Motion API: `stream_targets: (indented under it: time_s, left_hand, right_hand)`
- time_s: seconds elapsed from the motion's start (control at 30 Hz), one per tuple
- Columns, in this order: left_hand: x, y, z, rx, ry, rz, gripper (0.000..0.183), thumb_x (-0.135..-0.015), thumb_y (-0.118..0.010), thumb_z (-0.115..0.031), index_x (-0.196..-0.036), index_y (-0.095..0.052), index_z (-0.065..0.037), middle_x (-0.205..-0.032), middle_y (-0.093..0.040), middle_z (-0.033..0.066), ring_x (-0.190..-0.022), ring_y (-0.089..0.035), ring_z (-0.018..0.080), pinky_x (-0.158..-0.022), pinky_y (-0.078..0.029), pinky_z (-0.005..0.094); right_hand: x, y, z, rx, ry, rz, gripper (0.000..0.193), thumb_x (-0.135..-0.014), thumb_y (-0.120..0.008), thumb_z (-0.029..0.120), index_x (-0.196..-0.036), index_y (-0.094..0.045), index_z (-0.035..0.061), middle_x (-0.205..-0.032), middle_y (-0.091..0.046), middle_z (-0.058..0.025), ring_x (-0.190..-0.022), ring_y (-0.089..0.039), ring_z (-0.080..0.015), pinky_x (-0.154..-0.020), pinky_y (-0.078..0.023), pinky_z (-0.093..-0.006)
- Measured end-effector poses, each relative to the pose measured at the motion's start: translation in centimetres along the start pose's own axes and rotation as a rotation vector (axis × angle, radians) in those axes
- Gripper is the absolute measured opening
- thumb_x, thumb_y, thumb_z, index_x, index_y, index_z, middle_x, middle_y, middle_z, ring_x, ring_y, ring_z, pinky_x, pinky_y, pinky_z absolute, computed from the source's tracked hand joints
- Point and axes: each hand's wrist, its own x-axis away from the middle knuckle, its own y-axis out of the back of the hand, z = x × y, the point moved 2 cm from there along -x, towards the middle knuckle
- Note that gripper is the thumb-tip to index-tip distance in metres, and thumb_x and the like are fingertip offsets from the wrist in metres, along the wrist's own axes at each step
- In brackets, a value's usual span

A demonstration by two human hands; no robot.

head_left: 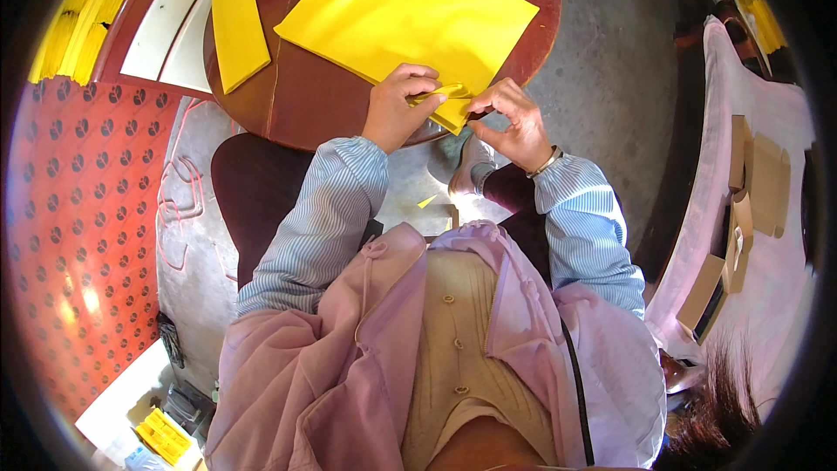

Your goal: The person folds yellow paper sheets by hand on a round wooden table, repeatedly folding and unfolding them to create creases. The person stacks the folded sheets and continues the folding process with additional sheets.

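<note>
A large yellow sheet, paper or thin cloth, lies flat on the round brown table, its near corner coming over the edge toward me. My left hand pinches a folded strip at that corner between thumb and fingers. Opposite it, my right hand has its fingertips closed on the right side of the same corner. A small loop of the folded yellow material stands up between the hands. Left of the sheet, a narrow folded yellow piece rests on the table.
Yellow stacks stand at the far left, above a red patterned panel. On the right, open cardboard boxes sit on a pale cloth-covered surface. A small yellow scrap is on the floor by my foot.
</note>
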Motion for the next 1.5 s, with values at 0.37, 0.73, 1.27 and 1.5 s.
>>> stream_targets:
  time_s: [0.37, 0.73, 1.27, 1.5]
  left_hand:
    - [0.1, 0.3, -0.1, 0.016, 0.035, 0.043, 0.018, -0.09, -0.082, -0.012, -0.104, -0.079, -0.002, -0.121, -0.073, 0.0105, -0.106, -0.073, 0.0218, -0.091, -0.058, 0.0313]
    - [0.1, 0.7, 0.1, 0.033, -0.067, 0.088, 0.021, -0.085, -0.078, -0.004, -0.106, -0.078, -0.003, -0.122, -0.071, 0.0097, -0.11, -0.071, 0.0221, -0.095, -0.057, 0.0309]
    - [0.0, 0.3, 0.7, 0.014, -0.049, 0.054, 0.016, -0.09, -0.08, -0.009, -0.104, -0.078, -0.001, -0.119, -0.072, 0.0095, -0.106, -0.072, 0.0222, -0.093, -0.057, 0.0307]
    - [0.1, 0.5, 0.7, 0.043, -0.073, 0.068, 0.022, -0.085, -0.072, 0.0, -0.106, -0.078, -0.002, -0.122, -0.071, 0.01, -0.111, -0.071, 0.0237, -0.096, -0.056, 0.032]
  right_hand:
    - [-0.2, -0.6, -0.8, 0.026, 0.013, -0.003, 0.016, -0.085, -0.084, 0.008, -0.101, -0.08, 0.0073, -0.095, -0.072, -0.0067, -0.096, -0.069, -0.0261, -0.085, -0.057, -0.0379]
    - [-0.1, -1.9, -2.4, -0.373, -0.337, -0.069, 0.011, -0.086, -0.087, 0.002, -0.093, -0.079, -0.0002, -0.086, -0.07, -0.0002, -0.073, -0.062, -0.0054, -0.066, -0.05, -0.0231]
    - [-0.3, -1.2, -0.9, -0.129, -0.046, -0.064, 0.015, -0.088, -0.083, 0.001, -0.102, -0.079, 0.0018, -0.092, -0.073, -0.0069, -0.08, -0.068, -0.0138, -0.071, -0.054, -0.0265]
    - [-0.1, -1.6, -1.8, -0.221, -0.282, -0.068, 0.013, -0.087, -0.086, 0.006, -0.097, -0.08, 0.0006, -0.088, -0.074, -0.0037, -0.073, -0.065, -0.0082, -0.067, -0.052, -0.0248]
